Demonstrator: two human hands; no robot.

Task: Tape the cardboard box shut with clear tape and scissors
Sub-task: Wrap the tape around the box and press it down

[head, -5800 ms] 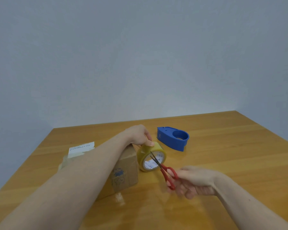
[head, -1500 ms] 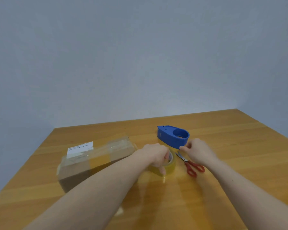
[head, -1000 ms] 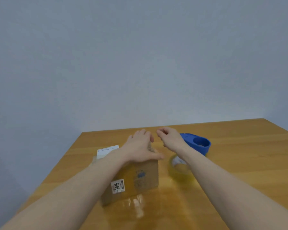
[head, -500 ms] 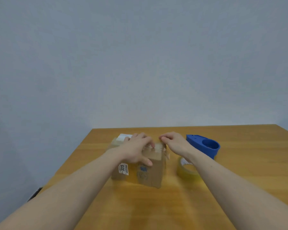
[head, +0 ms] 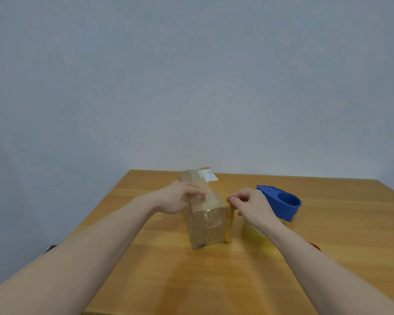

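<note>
Box (head: 206, 221) left of dispenser (head: 282, 204)

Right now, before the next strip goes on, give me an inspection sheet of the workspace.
Surface: wooden table, glossy, bare in front.
Job's things: cardboard box standing on the table, shiny tape over its top and near end; tape roll lying flat beside it, partly behind the right forearm; scissors, only a red bit showing.
Clutter: blue tape dispenser, empty of tape.
Grippers: left hand pressing on the box top; right hand pinching at its right top edge.
Cables: nothing seen.
Surroundings: plain grey wall.
</note>
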